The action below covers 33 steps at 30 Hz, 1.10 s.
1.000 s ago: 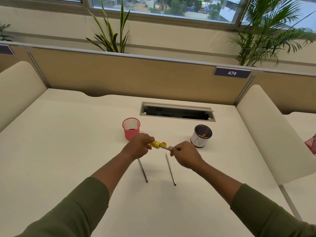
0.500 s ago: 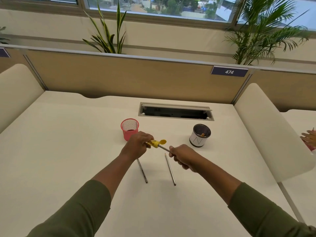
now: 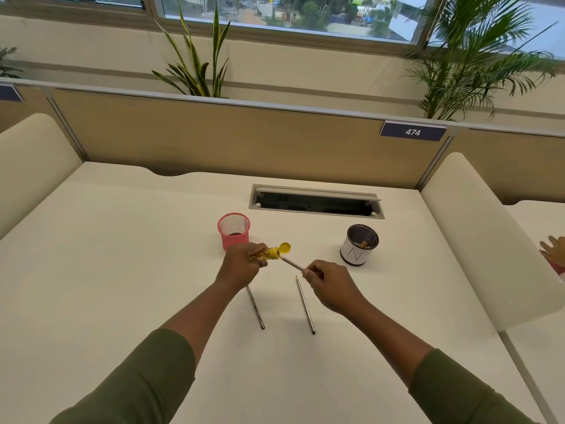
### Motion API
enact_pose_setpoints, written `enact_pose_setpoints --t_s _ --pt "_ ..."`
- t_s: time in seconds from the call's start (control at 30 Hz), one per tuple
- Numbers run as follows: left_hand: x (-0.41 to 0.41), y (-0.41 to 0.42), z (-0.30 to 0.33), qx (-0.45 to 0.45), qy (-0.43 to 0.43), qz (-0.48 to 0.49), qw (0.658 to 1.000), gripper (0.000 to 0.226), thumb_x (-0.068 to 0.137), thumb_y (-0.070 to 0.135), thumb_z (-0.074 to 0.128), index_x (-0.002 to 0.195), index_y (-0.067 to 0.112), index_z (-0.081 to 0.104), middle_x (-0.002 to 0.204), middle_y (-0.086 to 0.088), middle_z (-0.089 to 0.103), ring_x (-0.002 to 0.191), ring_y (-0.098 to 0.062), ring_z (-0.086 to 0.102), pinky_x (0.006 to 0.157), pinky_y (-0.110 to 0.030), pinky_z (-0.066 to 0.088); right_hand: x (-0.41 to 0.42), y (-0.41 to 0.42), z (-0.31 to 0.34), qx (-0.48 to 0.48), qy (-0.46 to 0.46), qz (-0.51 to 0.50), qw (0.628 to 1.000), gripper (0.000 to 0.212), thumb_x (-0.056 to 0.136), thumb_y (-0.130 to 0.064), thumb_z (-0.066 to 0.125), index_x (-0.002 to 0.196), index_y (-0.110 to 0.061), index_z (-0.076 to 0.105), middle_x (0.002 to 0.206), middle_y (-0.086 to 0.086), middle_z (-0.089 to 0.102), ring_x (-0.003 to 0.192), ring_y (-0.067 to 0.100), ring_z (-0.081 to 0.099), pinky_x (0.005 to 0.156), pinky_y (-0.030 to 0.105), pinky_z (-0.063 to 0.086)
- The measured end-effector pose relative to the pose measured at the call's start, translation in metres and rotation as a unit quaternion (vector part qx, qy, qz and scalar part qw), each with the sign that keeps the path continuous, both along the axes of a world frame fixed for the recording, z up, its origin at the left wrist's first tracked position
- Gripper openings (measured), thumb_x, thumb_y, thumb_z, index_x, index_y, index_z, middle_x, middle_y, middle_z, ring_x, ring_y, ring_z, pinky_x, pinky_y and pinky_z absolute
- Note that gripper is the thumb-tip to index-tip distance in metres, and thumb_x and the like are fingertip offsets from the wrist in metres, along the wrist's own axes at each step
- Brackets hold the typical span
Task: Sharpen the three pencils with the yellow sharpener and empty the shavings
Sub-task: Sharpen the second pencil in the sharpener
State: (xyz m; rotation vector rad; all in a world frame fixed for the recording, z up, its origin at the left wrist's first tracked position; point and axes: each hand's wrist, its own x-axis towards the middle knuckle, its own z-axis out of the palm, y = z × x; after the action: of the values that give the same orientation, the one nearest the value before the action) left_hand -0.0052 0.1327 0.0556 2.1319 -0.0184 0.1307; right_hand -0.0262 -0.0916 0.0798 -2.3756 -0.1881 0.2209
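A plate reading "474" (image 3: 413, 132) hangs on the partition, and the white cup (image 3: 358, 246) bears an "N" and holds shavings. The left hand (image 3: 243, 266) is closed around the yellow sharpener (image 3: 273, 253), its lid (image 3: 285, 247) flipped open. The right hand (image 3: 328, 282) pinches a pencil (image 3: 291, 263) whose tip meets the sharpener's mouth. 2 more pencils (image 3: 255, 307) (image 3: 305, 306) lie on the counter (image 3: 122, 270) beneath the hands. A pink mesh cup (image 3: 234, 230) stands just behind the left hand.

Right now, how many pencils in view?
3. One thin grey pencil in the right hand, tip at the yellow plastic sharpener held by the left hand; two on the white desk.
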Motion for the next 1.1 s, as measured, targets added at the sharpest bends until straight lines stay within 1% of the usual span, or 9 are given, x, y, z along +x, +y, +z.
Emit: enact_pose_setpoints --t_s 0.17,0.33,0.47,0.6,0.7,0.8,0.97,1.03,1.1 --pt "-0.008 -0.007 0.004 -0.056 0.028 0.028 0.998 0.032 0.075 -0.02 0.059 0.098 -0.001 0.072 0.073 0.0 0.058 0.061 0.01 0.058 0.06 0.001 0.044 -0.009 -0.002 -0.01 0.057 0.021 -0.026 0.998 0.021 0.096 -0.027 0.053 0.081 -0.025 0.068 0.066 -0.009 0.063 0.055 -0.001 0.05 0.053 0.014 0.035" --pt "-0.01 -0.012 0.002 -0.085 0.044 0.03 0.995 0.033 0.077 -0.019 0.058 0.102 -0.001 0.071 0.073 -0.002 0.059 0.059 0.011 0.058 0.059 0.0 0.044 -0.017 -0.002 -0.016 0.109 0.031 -0.033 0.993 0.022 0.097 -0.022 0.053 0.081 -0.024 0.068 0.064 -0.01 0.061 0.055 -0.005 0.049 0.054 0.01 0.035" --pt "-0.012 -0.013 -0.002 -0.101 0.051 0.017 0.993 0.035 0.075 -0.022 0.057 0.098 0.0 0.072 0.072 0.003 0.06 0.061 0.007 0.059 0.061 -0.003 0.047 -0.017 -0.001 -0.019 0.107 0.026 -0.049 0.993 0.017 0.094 -0.026 0.058 0.08 -0.027 0.068 0.065 -0.011 0.063 0.059 -0.003 0.052 0.057 0.014 0.038" --pt "-0.009 -0.01 -0.008 -0.107 0.058 0.005 0.993 0.037 0.074 -0.022 0.057 0.09 0.008 0.074 0.073 0.005 0.061 0.063 0.001 0.061 0.064 -0.008 0.051 -0.015 -0.001 -0.019 0.055 -0.02 -0.048 0.997 0.011 0.09 -0.035 0.062 0.081 -0.03 0.068 0.069 -0.014 0.062 0.06 -0.002 0.053 0.056 0.015 0.038" --pt "-0.008 -0.006 -0.011 -0.076 0.049 -0.003 0.996 0.037 0.072 -0.019 0.062 0.092 0.009 0.074 0.08 0.004 0.066 0.068 0.001 0.063 0.064 -0.008 0.052 -0.012 -0.002 -0.016 0.007 -0.049 -0.037 0.998 0.013 0.09 -0.037 0.06 0.085 -0.03 0.07 0.073 -0.014 0.064 0.068 0.003 0.056 0.06 0.024 0.045" --pt "-0.006 0.0 -0.011 -0.019 0.033 -0.032 0.999 0.035 0.071 -0.014 0.067 0.089 0.014 0.074 0.084 0.0 0.069 0.076 -0.011 0.063 0.07 -0.018 0.057 -0.007 -0.003 -0.012 -0.063 -0.086 0.002 0.994 0.017 0.092 -0.038 0.057 0.093 -0.029 0.071 0.081 -0.008 0.067 0.076 0.011 0.058 0.065 0.032 0.049" --pt "-0.002 0.006 -0.007 0.038 0.05 -0.081 0.995 0.032 0.072 -0.011 0.064 0.09 0.015 0.073 0.086 -0.003 0.068 0.083 -0.02 0.063 0.076 -0.035 0.059 -0.002 -0.003 -0.005 -0.125 -0.153 0.092 0.976 0.026 0.092 -0.023 0.054 0.114 -0.017 0.065 0.097 0.0 0.064 0.087 0.021 0.061 0.073 0.035 0.05" --pt "0.001 0.008 -0.006 0.054 0.049 -0.089 0.993 0.031 0.074 -0.01 0.064 0.09 0.014 0.073 0.088 -0.006 0.069 0.083 -0.021 0.064 0.077 -0.036 0.059 0.001 -0.006 -0.002 -0.156 -0.201 0.137 0.957 0.022 0.093 -0.018 0.054 0.113 -0.011 0.062 0.099 0.004 0.062 0.083 0.024 0.061 0.069 0.036 0.051" --pt "0.005 0.008 -0.004 0.049 0.062 -0.088 0.993 0.033 0.076 -0.012 0.061 0.094 0.013 0.074 0.092 -0.009 0.069 0.081 -0.018 0.067 0.077 -0.034 0.06 0.005 -0.01 0.001 -0.202 -0.278 0.181 0.922 0.01 0.092 -0.015 0.06 0.098 -0.008 0.065 0.084 0.006 0.06 0.067 0.025 0.056 0.055 0.037 0.048"
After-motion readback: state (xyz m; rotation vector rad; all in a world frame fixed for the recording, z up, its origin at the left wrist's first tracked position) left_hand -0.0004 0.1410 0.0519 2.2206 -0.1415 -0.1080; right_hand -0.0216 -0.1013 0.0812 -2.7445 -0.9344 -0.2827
